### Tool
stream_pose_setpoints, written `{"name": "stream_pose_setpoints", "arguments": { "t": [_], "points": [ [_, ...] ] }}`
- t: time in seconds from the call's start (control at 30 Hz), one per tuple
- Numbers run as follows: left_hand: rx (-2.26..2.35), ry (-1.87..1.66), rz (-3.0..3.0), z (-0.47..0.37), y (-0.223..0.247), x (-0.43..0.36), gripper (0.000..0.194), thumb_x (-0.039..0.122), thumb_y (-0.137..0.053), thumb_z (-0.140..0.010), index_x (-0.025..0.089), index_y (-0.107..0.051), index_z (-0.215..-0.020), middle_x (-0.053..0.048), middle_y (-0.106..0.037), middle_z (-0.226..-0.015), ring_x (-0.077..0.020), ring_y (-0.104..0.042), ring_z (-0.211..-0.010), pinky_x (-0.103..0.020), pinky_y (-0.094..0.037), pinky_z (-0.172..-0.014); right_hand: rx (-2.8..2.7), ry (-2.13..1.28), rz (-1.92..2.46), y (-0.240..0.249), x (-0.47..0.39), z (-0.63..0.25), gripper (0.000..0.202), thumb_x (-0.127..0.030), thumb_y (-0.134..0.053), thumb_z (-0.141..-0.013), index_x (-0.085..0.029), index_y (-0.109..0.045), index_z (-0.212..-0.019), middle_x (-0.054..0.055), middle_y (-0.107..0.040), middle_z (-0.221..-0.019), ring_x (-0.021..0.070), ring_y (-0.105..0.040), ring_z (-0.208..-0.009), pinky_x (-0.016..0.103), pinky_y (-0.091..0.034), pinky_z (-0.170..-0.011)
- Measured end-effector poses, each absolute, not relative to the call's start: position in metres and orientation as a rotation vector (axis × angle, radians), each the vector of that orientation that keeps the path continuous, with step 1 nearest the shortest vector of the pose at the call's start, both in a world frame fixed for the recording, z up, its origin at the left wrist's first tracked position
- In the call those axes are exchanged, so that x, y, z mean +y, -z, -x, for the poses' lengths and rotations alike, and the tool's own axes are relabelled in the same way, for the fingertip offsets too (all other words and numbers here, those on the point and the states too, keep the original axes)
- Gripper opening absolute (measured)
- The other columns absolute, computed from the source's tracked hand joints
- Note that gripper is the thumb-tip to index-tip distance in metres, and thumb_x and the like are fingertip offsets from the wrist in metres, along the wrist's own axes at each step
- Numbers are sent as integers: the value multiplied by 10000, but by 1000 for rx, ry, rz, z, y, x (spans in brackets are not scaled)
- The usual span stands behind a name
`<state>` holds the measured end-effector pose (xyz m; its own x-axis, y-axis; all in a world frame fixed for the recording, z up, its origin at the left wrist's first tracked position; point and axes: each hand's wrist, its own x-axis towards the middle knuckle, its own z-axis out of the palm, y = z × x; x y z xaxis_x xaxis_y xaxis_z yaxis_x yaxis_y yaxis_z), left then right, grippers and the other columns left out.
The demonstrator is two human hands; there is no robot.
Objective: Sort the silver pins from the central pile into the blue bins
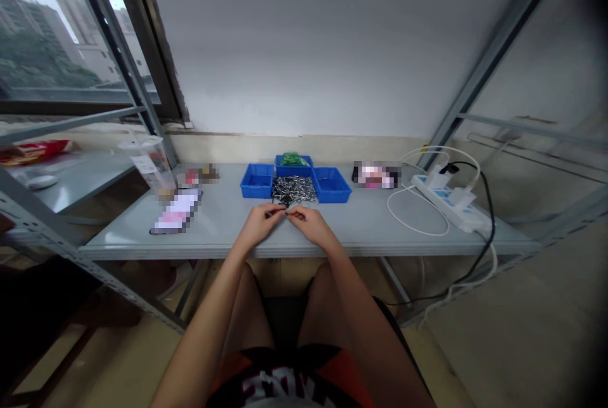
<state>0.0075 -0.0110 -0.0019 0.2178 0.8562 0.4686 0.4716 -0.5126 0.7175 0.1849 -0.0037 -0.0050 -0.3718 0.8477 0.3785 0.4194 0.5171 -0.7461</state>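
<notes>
My left hand (261,222) and my right hand (310,224) meet at the front of the table, fingertips almost touching. Both have thumb and fingers pinched together; whatever lies between them is too small to make out. Just beyond the fingertips is a heap of thin, shiny metal pieces (295,189), perhaps screws or pins. Around the heap stand a left blue bin (257,191), a right blue bin (334,193) and a back blue bin (308,160). Something green (292,159) fills part of the back bin. A few small pieces seem to lie in the side bins.
To the left are a phone (177,211), a plastic drink cup (152,164) and small blurred items (199,175). A blurred device (376,175) lies to the right. Farther right, a white power strip (449,203) carries plugs and looping cables. Metal shelf posts (456,123) flank the table.
</notes>
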Motion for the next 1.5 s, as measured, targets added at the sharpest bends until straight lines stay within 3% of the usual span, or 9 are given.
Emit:
{"name": "stream_pose_setpoints", "arguments": {
  "t": [0.8, 0.97, 1.5],
  "points": [
    [1149, -1189, -2066, -7, 0, -14, 254, 316, -557, -821, 153, -704, -949, -80, -703, -970, -198, -634, -879, -288, -478, -784, -2011, -697, 998, 7, -3, -186, 122, -210, -554, -821, -186, -672, -842, 23, -680, -806, 143, -588, -728, 261, -433, -707],
    [1236, -1211, -2041, -6, 3, -10, 268, 319, -547, -827, 152, -704, -965, -78, -707, -992, -208, -635, -908, -303, -469, -830, -1931, -741, 1010, 6, -3, -185, 122, -246, -551, -818, -182, -656, -826, 24, -675, -808, 146, -590, -730, 267, -435, -711],
    [1189, -1085, -2115, -7, 4, -9, 239, 320, -544, -805, 156, -709, -860, -53, -708, -873, -182, -617, -792, -279, -460, -756, -1824, -788, 1023, 8, -4, -188, 169, -322, -502, -838, -188, -605, -843, 6, -635, -753, 133, -570, -700, 256, -435, -697]
  ]
}}
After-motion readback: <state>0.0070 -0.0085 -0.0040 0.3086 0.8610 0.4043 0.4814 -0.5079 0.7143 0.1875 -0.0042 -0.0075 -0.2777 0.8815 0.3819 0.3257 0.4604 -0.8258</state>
